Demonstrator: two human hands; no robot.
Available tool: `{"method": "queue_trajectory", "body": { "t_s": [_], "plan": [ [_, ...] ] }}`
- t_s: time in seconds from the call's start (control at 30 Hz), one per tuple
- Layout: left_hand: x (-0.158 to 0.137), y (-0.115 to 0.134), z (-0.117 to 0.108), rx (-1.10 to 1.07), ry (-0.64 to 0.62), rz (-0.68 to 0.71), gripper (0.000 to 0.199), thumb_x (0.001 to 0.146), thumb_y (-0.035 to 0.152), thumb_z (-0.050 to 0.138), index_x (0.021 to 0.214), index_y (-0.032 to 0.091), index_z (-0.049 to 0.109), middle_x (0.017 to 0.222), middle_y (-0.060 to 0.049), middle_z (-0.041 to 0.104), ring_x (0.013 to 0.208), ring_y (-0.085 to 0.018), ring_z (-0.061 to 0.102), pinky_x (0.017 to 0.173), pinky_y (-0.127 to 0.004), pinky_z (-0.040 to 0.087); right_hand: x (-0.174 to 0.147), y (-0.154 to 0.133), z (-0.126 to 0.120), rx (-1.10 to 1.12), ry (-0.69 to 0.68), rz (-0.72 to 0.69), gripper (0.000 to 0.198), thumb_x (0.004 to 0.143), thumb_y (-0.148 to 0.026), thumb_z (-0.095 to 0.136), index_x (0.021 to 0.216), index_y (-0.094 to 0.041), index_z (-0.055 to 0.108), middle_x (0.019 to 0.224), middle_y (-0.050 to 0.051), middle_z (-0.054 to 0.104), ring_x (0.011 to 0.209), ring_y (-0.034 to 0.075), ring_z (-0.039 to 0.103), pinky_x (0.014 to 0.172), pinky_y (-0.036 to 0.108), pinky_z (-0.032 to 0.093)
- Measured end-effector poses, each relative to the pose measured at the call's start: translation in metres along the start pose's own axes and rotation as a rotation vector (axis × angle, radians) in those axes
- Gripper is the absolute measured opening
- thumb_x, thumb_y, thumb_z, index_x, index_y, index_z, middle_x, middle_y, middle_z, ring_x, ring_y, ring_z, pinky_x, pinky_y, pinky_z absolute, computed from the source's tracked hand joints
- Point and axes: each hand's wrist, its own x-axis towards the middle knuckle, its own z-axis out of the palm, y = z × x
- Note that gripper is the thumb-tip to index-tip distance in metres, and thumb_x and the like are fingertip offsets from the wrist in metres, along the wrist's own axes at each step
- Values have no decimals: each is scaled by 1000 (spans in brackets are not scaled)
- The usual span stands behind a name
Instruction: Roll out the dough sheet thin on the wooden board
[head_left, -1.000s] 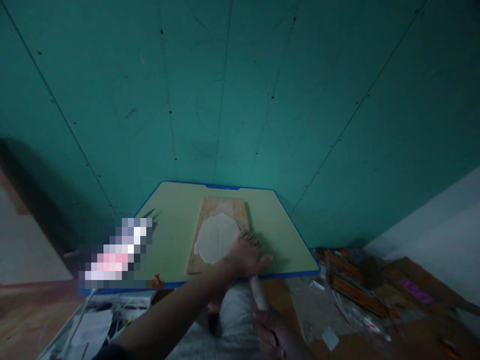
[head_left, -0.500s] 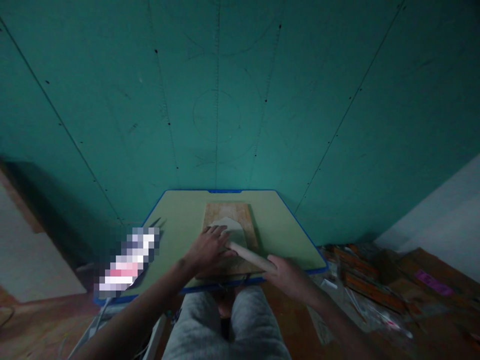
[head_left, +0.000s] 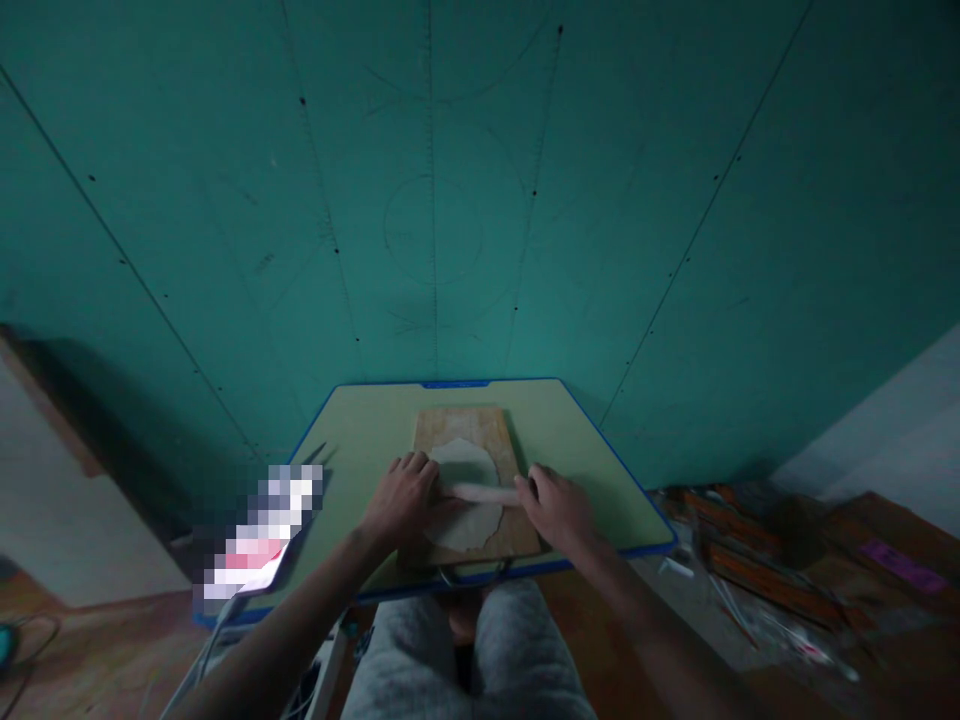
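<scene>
A pale rolling pin (head_left: 484, 494) lies crosswise over a flat sheet of dough (head_left: 466, 462). The dough has a ragged edge and rests on a wooden board (head_left: 472, 420). My left hand (head_left: 405, 495) is closed round the pin's left end, at the dough's left side. At the other end, my right hand (head_left: 553, 503) grips the pin, with the thumb and fingers wrapped about it. The parts of the pin under both hands are hidden.
The board sits on a pale table (head_left: 367, 420) with a blue rim, against a green wall (head_left: 465, 250). A lit, blurred-out device (head_left: 262, 540) stands at the table's left, a cable trailing below. Scrap and cartons (head_left: 780, 570) lie on the floor at right.
The rolling pin has turned from slanting to nearly level across the dough. My left hand has gone from lying over the dough to gripping the left end. My right hand has moved up.
</scene>
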Motion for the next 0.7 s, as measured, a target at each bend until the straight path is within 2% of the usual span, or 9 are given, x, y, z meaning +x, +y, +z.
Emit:
{"method": "queue_trajectory", "body": {
  "t_s": [0.13,0.3,0.53,0.7],
  "plan": [
    [4,15,1,2,10,-8,37,100,47,39,96,17,60,98,-10,62,94,-26,56,86,-40,43,-5,0,10,-75,89,-11,20,98,-27,43,92,-20,60,92,5,68,79,18,62,65,30,31],
    [19,31,7,69,40,-86,41,98,49,39,111,16,61,117,-15,63,110,-31,54,91,-44,41,-7,-4,18,-60,225,-102,21,98,-23,40,92,-21,60,94,7,63,91,22,57,80,32,35],
    [52,30,13,112,-13,-225,43,96,43,41,123,16,60,131,-16,60,119,-31,53,96,-43,42,22,4,18,56,163,-107,15,93,-21,47,98,-20,61,102,8,63,98,21,55,84,30,37],
    [78,26,14,70,-45,-300,47,95,47,39,121,16,62,128,-15,62,118,-31,55,95,-43,43,48,-1,9,-74,158,-42,18,95,-21,44,97,-20,62,102,9,63,97,22,56,81,31,37]
  ]
}}
